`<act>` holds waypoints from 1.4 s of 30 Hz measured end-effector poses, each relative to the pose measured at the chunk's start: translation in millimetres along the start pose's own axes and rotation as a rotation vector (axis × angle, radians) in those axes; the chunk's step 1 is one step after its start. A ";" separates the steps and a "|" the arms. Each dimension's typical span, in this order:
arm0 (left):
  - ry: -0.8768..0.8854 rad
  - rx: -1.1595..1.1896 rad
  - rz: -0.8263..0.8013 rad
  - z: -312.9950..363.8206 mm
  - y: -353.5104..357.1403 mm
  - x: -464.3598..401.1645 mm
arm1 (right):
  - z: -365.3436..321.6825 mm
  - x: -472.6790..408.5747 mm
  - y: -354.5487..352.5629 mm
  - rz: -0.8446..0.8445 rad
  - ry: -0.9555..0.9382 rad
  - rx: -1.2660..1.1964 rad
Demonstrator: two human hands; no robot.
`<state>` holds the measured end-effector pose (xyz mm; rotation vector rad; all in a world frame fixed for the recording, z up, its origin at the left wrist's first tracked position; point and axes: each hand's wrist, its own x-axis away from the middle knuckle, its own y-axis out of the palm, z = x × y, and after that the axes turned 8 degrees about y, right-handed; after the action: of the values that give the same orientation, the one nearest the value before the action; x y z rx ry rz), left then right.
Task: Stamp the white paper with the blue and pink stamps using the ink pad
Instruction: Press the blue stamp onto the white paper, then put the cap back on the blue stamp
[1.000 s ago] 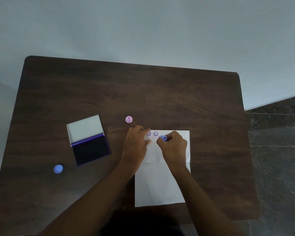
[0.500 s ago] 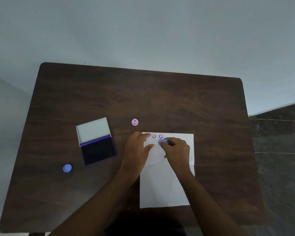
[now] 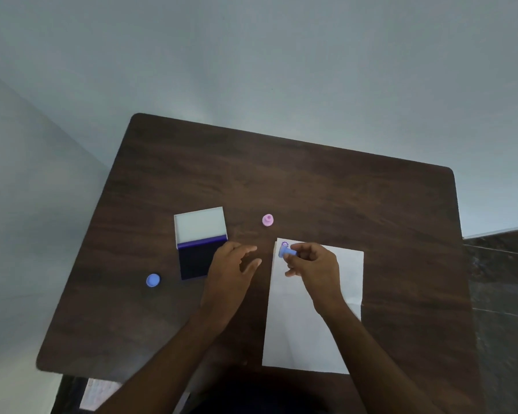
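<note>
You are looking down at a dark wooden bench [image 3: 311, 186] with rounded corners, pushed against a plain pale blue-grey wall [image 3: 251, 55]. To your right lies a dark stone floor [image 3: 503, 279] with thin pale seams. The light is dim and even.

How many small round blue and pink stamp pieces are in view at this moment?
3: a blue piece left of the ink pad, a pink one beyond the paper, a blue stamp in the right hand.
</note>
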<state>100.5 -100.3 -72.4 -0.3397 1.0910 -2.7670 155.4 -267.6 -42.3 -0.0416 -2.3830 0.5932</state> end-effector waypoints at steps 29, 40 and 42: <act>-0.325 -0.104 0.347 -131.6 -83.4 65.2 | -22.9 44.9 85.1 -0.355 -0.112 0.127; -0.261 0.104 0.369 -130.4 -88.5 59.7 | -28.3 52.6 86.9 -0.365 -0.076 0.044; -0.208 0.115 0.367 -122.3 -90.4 58.9 | -30.7 53.9 86.9 -0.413 -0.045 -0.043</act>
<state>6.8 32.2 -88.1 -0.3621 0.8431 -2.3958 122.1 -167.6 -26.1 0.4379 -2.3510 0.3474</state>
